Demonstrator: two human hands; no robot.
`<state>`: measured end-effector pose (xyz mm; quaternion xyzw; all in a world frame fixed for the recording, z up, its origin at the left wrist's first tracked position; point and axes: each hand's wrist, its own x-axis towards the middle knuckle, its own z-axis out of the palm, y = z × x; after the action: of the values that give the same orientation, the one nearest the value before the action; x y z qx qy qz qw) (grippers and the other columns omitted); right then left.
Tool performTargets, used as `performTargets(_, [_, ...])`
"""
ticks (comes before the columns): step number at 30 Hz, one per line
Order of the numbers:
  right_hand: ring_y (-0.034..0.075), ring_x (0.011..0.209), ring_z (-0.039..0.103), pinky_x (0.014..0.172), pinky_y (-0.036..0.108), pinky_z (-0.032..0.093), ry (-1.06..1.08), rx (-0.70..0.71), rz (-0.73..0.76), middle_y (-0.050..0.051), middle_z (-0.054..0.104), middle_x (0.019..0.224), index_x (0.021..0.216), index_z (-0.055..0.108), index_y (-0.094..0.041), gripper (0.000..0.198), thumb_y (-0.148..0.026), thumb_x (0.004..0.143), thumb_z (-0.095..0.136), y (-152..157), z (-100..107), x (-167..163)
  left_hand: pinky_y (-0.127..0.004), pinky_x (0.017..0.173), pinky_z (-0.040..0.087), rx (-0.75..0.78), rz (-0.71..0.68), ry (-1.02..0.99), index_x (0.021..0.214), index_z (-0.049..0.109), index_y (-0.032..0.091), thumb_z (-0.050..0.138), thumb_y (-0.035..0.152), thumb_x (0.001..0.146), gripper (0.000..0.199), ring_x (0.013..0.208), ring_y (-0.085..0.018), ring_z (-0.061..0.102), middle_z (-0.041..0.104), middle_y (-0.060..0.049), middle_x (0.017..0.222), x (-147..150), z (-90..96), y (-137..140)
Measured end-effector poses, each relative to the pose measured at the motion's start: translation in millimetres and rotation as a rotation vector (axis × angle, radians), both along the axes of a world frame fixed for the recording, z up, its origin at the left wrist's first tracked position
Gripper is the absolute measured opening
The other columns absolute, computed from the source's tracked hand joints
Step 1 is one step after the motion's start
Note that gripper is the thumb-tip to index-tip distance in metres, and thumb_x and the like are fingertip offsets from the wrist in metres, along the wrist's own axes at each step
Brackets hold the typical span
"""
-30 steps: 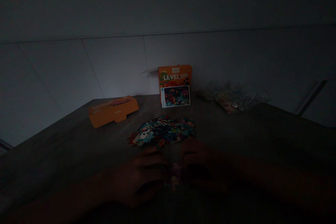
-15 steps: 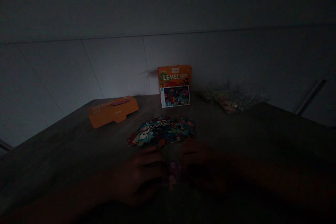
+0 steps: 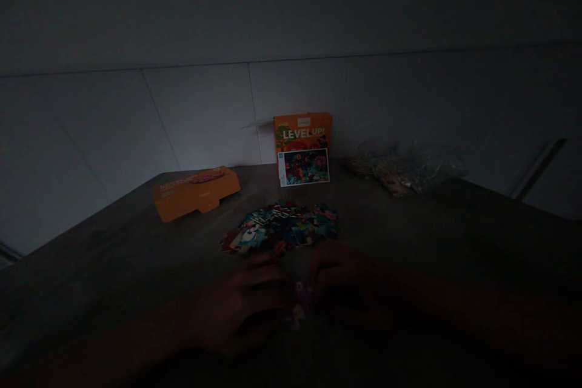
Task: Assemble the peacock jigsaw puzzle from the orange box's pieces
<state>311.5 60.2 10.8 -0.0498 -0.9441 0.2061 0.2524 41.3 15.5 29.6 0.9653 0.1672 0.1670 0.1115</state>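
In the dim light, purple jigsaw puzzle pieces (image 3: 300, 302) with pale patches lie between my two hands, low in the middle of the head view. My left hand (image 3: 243, 300) has its fingers bent, with the tips at the left edge of these pieces. From the other side my right hand (image 3: 343, 282) curls its fingers onto their right edge. Whether the pieces are joined is too dark to tell. Just beyond my fingers spreads a heap of loose, many-coloured puzzle pieces (image 3: 291, 227).
An orange "LEVEL UP!" box (image 3: 302, 127) stands against the wall, with a picture card (image 3: 304, 167) leaning on its front. To the left lies an orange carton piece (image 3: 197, 194). Clear plastic bags (image 3: 400, 170) with pieces inside rest at the back right of the dark table (image 3: 113, 248).
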Motion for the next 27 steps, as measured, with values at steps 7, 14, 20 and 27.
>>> performTargets(7, [0.019,0.087,0.060,0.077,0.032,0.048,0.032,-0.023,0.009,0.008,0.064,0.096,0.096,0.069,-0.017,0.021,-0.018,0.077,0.061,-2.0,1.1,-1.0,-0.042,0.089,0.050,0.004,0.000,0.004,0.120,0.059,0.020,0.055,0.012,0.088,0.032,0.102,-0.025,0.057,0.064,-0.010,0.112,-0.6,-1.0,-0.5])
performTargets(14, [0.019,0.090,0.060,0.080,0.033,0.048,0.016,-0.031,-0.005,0.008,0.064,0.098,0.096,0.069,-0.017,0.018,-0.018,0.078,0.063,-3.4,2.6,-0.2,-0.042,0.092,0.049,-0.014,-0.002,0.019,0.119,0.059,0.019,0.054,0.012,0.089,0.030,0.104,-0.025,0.057,0.063,-0.010,0.114,-1.5,-0.5,-0.5])
performTargets(20, [0.019,0.089,0.059,0.079,0.033,0.048,0.016,-0.027,0.001,0.007,0.064,0.097,0.095,0.068,-0.017,0.019,-0.018,0.076,0.063,-2.7,2.3,-0.9,-0.043,0.092,0.050,0.001,-0.011,0.008,0.118,0.059,0.019,0.055,0.013,0.088,0.031,0.104,-0.025,0.057,0.064,-0.010,0.114,-2.1,-2.1,1.2])
performTargets(27, [0.022,0.092,0.056,0.081,0.036,0.046,-0.066,0.003,-0.075,0.010,0.060,0.103,0.104,0.065,-0.016,0.028,-0.029,0.079,0.066,-2.4,0.4,-0.2,-0.042,0.090,0.050,-0.002,0.005,0.001,0.119,0.060,0.020,0.056,0.013,0.088,0.031,0.103,-0.025,0.057,0.064,-0.010,0.113,-1.7,-2.5,0.8])
